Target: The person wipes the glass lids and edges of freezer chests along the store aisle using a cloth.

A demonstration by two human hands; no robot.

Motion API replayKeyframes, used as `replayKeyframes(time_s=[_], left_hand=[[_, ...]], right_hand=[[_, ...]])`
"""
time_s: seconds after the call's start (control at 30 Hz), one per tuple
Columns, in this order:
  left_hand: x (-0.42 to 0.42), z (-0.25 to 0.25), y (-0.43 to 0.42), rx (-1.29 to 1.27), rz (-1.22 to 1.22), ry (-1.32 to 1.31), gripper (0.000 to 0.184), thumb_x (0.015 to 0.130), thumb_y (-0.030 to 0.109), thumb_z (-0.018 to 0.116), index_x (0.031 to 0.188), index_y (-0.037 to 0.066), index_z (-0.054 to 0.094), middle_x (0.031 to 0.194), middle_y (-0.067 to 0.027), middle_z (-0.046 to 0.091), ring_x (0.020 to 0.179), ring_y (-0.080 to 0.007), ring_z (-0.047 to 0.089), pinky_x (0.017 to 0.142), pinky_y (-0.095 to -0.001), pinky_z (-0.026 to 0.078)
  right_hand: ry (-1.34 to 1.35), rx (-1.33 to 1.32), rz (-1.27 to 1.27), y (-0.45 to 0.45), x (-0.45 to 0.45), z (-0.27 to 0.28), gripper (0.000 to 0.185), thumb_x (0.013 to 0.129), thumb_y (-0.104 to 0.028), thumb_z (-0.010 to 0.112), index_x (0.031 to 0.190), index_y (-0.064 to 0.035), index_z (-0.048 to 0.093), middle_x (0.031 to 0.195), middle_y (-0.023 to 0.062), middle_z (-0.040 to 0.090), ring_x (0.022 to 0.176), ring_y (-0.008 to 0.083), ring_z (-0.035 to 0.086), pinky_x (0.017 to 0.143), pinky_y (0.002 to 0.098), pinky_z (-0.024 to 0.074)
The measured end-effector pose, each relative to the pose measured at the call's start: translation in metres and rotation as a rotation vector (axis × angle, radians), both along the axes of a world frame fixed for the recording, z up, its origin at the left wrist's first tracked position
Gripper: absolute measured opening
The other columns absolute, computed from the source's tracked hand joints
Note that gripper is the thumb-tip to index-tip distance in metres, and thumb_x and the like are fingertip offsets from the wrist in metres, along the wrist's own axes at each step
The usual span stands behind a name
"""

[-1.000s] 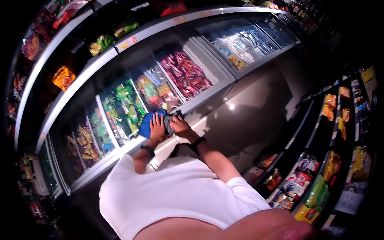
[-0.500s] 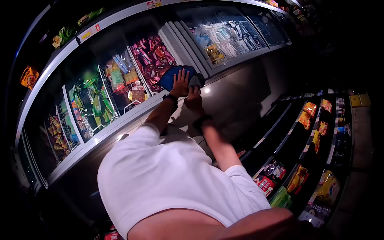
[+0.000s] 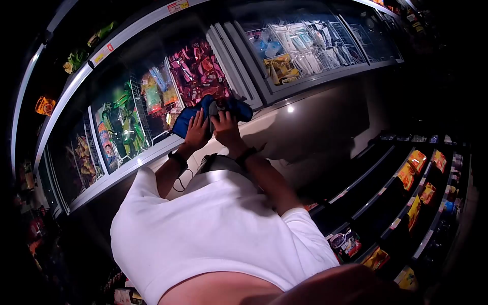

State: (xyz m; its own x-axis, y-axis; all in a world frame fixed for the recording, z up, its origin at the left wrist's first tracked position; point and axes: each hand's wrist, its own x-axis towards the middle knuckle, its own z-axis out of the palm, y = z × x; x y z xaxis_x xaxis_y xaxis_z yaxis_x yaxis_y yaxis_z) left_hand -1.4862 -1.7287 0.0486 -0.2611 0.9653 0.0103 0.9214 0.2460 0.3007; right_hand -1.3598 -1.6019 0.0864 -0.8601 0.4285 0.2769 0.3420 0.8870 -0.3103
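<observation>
A blue cloth (image 3: 185,120) with a dark grey part (image 3: 215,109) lies over the front edge of a glass-topped freezer, below the pink and red packets (image 3: 195,71). My left hand (image 3: 197,129) rests on the blue side with its fingers spread. Close beside it on the right, my right hand (image 3: 226,130) presses its bent fingertips on the grey part. Whether those fingers pinch the fabric is hard to make out. A dark band circles each wrist.
Green packets (image 3: 123,122) and white packets (image 3: 303,46) lie under the freezer's glass lids. The freezer's pale front rim (image 3: 127,168) runs diagonally ahead of me. Shelves with yellow and orange packs (image 3: 406,175) stand on the right.
The cloth and both hands moved right along the freezer edge, then slightly back left. The cloth now spreads wider, and my right hand has come up onto its grey part.
</observation>
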Motion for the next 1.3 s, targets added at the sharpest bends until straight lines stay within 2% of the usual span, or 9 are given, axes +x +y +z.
replayKeyframes(time_s=[0.27, 0.57, 0.63, 0.77, 0.9, 1.0, 1.07, 1.13, 1.3], left_hand=[[0.06, 0.004, 0.123, -0.022, 0.054, 0.035, 0.059, 0.075, 0.025, 0.062, 0.125, -0.003, 0.049, 0.154, -0.0264, 0.011, 0.144, -0.0388, 0.015, 0.111, -0.0582, 0.017], [0.146, -0.002, 0.202, -0.012, 0.53, -0.014, 0.072, 0.079, 0.017, 0.064, 0.135, -0.013, 0.03, 0.153, -0.0289, 0.008, 0.144, -0.0409, 0.009, 0.113, -0.0549, 0.014], [0.151, -0.007, 0.202, 0.098, 0.526, 0.066, 0.075, 0.077, 0.016, 0.067, 0.136, -0.013, 0.029, 0.152, -0.0297, 0.012, 0.143, -0.0409, 0.013, 0.113, -0.0528, 0.016], [0.154, -0.009, 0.203, 0.105, 0.471, 0.021, 0.065, 0.078, 0.005, 0.06, 0.138, -0.003, 0.036, 0.148, -0.0243, 0.03, 0.135, -0.0388, 0.033, 0.111, -0.048, 0.026], [0.145, 0.007, 0.22, 0.243, 0.527, -0.14, 0.047, 0.078, 0.002, 0.059, 0.125, 0.001, 0.054, 0.127, -0.0219, 0.055, 0.113, -0.0369, 0.055, 0.092, -0.0406, 0.048], [0.155, 0.036, 0.254, 0.052, 0.366, -0.21, 0.033, 0.081, 0.006, 0.058, 0.114, 0.002, 0.058, 0.101, -0.0201, 0.064, 0.096, -0.0381, 0.06, 0.083, -0.0441, 0.048], [0.147, -0.019, 0.27, -0.228, 0.053, 0.0, 0.037, 0.081, 0.01, 0.059, 0.117, 0.001, 0.057, 0.1, -0.0197, 0.064, 0.096, -0.0378, 0.06, 0.084, -0.0467, 0.048], [0.172, -0.014, 0.33, 0.2, -0.003, -0.131, 0.038, 0.081, 0.015, 0.061, 0.116, 0.001, 0.058, 0.099, -0.0202, 0.064, 0.099, -0.0373, 0.059, 0.084, -0.0466, 0.047], [0.201, -0.027, 0.528, 0.023, -0.476, -0.332, 0.03, 0.081, 0.022, 0.059, 0.103, 0.002, 0.066, 0.107, -0.0206, 0.063, 0.109, -0.0353, 0.054, 0.097, -0.046, 0.039]], right_hand=[[0.141, -0.201, 0.363, 0.149, 0.071, -0.006, 0.041, 0.073, -0.006, 0.063, 0.113, -0.0116, 0.064, 0.108, 0.0105, 0.052, 0.099, 0.0299, 0.052, 0.084, 0.0408, 0.0459], [0.095, -0.268, 0.352, 0.253, 0.164, -0.014, 0.053, 0.078, -0.002, 0.056, 0.13, -0.0139, 0.054, 0.115, 0.0184, 0.055, 0.093, 0.0332, 0.059, 0.077, 0.0432, 0.0487], [-0.115, -0.322, 0.354, 0.279, 0.164, -0.012, 0.058, 0.078, -0.002, 0.056, 0.134, -0.0148, 0.049, 0.108, 0.0182, 0.058, 0.095, 0.0345, 0.058, 0.077, 0.0447, 0.0483], [0.084, -0.352, 0.373, 0.292, 0.16, 0.013, 0.054, 0.077, -0.004, 0.057, 0.129, -0.0169, 0.054, 0.09, 0.0121, 0.056, 0.084, 0.0331, 0.057, 0.078, 0.0441, 0.0473], [-0.032, -0.133, 0.613, 0.291, 0.151, 0.0, 0.053, 0.077, -0.012, 0.06, 0.13, -0.0162, 0.052, 0.101, 0.0115, 0.053, 0.093, 0.03, 0.053, 0.079, 0.0412, 0.0473], [0.041, -0.203, 0.574, 0.312, 0.159, -0.007, 0.057, 0.077, -0.014, 0.061, 0.133, -0.0119, 0.049, 0.103, 0.0131, 0.053, 0.095, 0.0309, 0.053, 0.082, 0.0408, 0.0469], [0.02, -0.246, 0.514, 0.334, 0.174, -0.004, 0.059, 0.077, -0.013, 0.06, 0.135, -0.0112, 0.046, 0.103, 0.0141, 0.053, 0.094, 0.0319, 0.053, 0.081, 0.041, 0.0468], [-0.013, -0.285, 0.448, 0.369, 0.19, 0.002, 0.066, 0.078, -0.01, 0.059, 0.141, -0.0114, 0.039, 0.102, 0.0176, 0.052, 0.092, 0.0348, 0.053, 0.082, 0.0422, 0.0462], [-0.07, -0.26, 0.071, 0.486, 0.248, 0.01, 0.064, 0.076, -0.003, 0.057, 0.138, -0.0093, 0.042, 0.107, 0.0209, 0.051, 0.096, 0.0395, 0.054, 0.08, 0.045, 0.0479]])
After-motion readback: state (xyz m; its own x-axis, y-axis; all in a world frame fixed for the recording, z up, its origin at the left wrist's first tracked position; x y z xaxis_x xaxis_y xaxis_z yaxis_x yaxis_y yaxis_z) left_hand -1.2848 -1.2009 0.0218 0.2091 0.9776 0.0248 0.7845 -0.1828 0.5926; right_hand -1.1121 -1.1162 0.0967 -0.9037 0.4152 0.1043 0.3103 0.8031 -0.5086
